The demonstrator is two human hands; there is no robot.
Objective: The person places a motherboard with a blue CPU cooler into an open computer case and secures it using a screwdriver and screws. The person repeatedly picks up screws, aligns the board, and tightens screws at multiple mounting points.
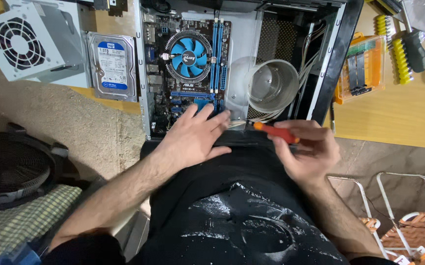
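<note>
An open computer case [143, 73] lies flat on a wooden table, its motherboard [158, 98] showing a round blue cooler fan [189, 56] and blue memory slots. My left hand [193, 137] rests flat on the case's near edge, fingers spread over the board's lower part, holding nothing. My right hand [308, 149] grips an orange-handled screwdriver [273, 131], whose tip points left toward the case's near edge beside a bundle of pale cables. A clear round plastic tub [271, 86] sits inside the case to the right of the board.
A hard drive [113, 66] and a white power supply [21, 44] with a fan lie left of the case. An orange bit box [362, 68] and yellow-black screwdrivers [403, 49] lie to the right. A black floor fan [11, 167] stands lower left, metal frames lower right.
</note>
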